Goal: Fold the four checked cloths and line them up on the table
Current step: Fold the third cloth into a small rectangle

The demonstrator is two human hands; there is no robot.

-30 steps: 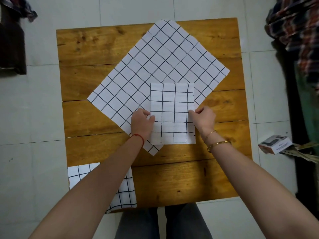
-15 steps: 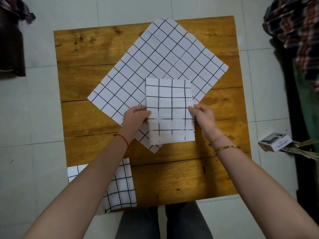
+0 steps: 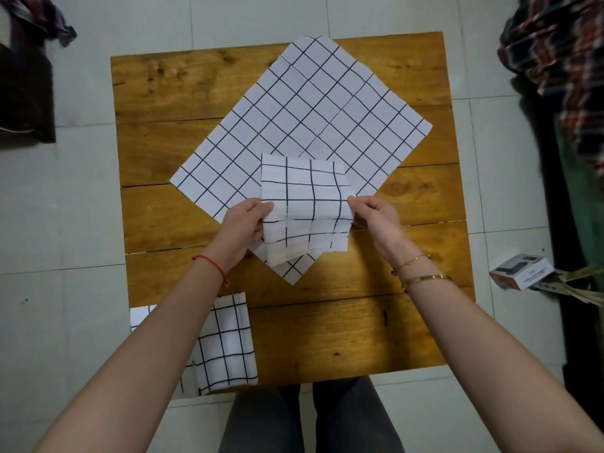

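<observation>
Head view: the left hand (image 3: 243,223) pinches the left edge of a folded checked cloth (image 3: 305,210), thumb on top and fingers curled beneath. The right hand (image 3: 376,217) pinches the opposite edge in the same way. The cloth is a small rectangle of thin white fabric with a black grid; it sags and ripples between the two grips, and its near end droops in soft layers.

Under it a larger checked cloth (image 3: 294,125) lies spread flat on the counter (image 3: 359,328), turned like a diamond, its far corner reaching the counter's back edge. It shows faint creases across the grid.

A second folded checked cloth (image 3: 225,348) sits at the counter's near left corner, partly hidden by the left forearm and overhanging the front edge. The counter is of amber wooden planks with knots and dark seams.

A red string circles the left wrist; two gold bracelets ring the right. A small printed box (image 3: 521,271) lies on the pale tiled floor at the right.
</observation>
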